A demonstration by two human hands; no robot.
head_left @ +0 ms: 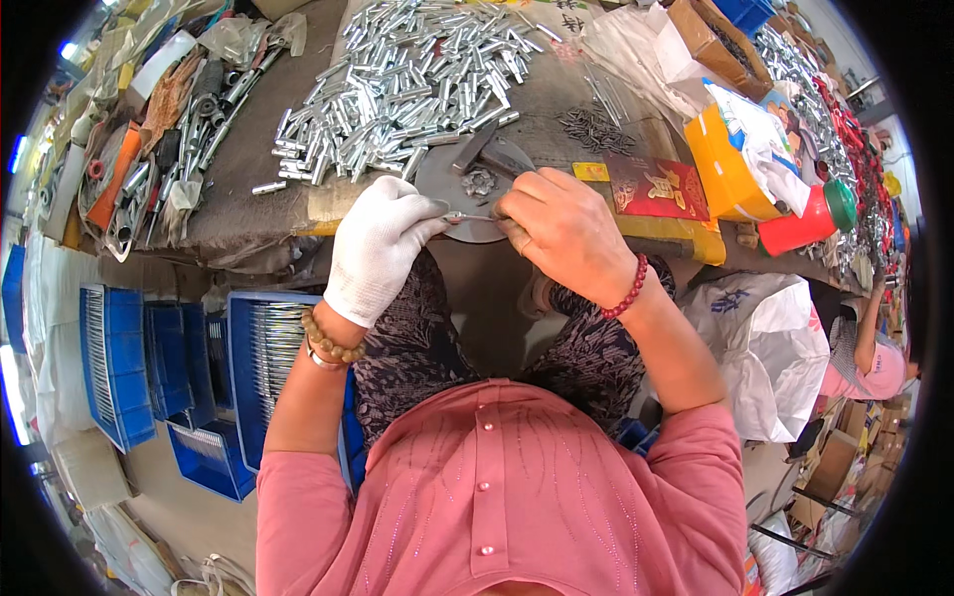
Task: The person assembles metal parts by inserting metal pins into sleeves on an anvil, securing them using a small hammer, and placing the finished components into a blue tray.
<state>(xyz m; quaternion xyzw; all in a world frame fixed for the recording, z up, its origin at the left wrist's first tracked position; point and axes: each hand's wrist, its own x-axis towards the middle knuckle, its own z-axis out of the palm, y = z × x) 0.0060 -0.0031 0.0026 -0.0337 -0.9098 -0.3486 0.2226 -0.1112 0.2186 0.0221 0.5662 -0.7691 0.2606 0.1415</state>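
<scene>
Gloved left hand [376,246] and bare right hand [561,230] pinching a thin metal pin [469,217] over a round grey plate [467,189].

red packet [656,189], flat, gold print, table edge | yellow box [723,164] beside it | small yellow label [590,172]

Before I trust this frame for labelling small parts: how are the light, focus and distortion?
In the head view, light is even and soft, with glints on the pile of silver tubes; the left hand and right hand, pinching a thin metal piece, look sharp; fisheye bending curves the table edge, and a black rim cuts off the corners.
</scene>
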